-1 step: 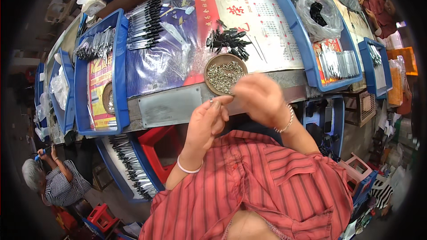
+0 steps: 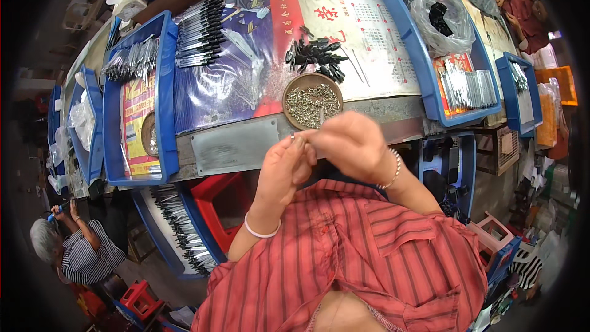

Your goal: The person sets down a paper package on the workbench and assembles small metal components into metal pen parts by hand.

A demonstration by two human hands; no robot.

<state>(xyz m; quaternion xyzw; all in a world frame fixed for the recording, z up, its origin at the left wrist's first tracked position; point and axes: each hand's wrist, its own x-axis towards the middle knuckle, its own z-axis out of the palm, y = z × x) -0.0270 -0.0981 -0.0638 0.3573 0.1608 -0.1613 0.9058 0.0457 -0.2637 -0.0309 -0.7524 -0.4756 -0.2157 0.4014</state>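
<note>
My left hand [image 2: 284, 169] is closed in a pinch at the table's front edge, with a tiny shiny metal piece [image 2: 293, 138] showing at its fingertips. My right hand [image 2: 355, 144] meets those fingertips from the right, fingers curled together and slightly blurred; whatever they hold is hidden. Just beyond both hands stands a round brown bowl [image 2: 286, 109] filled with small metal parts [image 2: 310, 103]. Behind it lies a loose pile of small black plastic parts [image 2: 314, 55]. Two thin rods [image 2: 357, 66] rest to the right of the pile.
A flat metal plate [image 2: 233, 149] lies at the table edge. Black-and-clear pen bodies [image 2: 198, 34] lie in a row at left. Blue trays [image 2: 172, 147] [image 2: 433, 107] flank the work area, holding pen parts. A red stool [image 2: 215, 209] stands below the table. Another person [image 2: 92, 252] sits at far left.
My right hand has moved slightly left and down, bringing its fingers against my left fingertips. The left hand has hardly moved.
</note>
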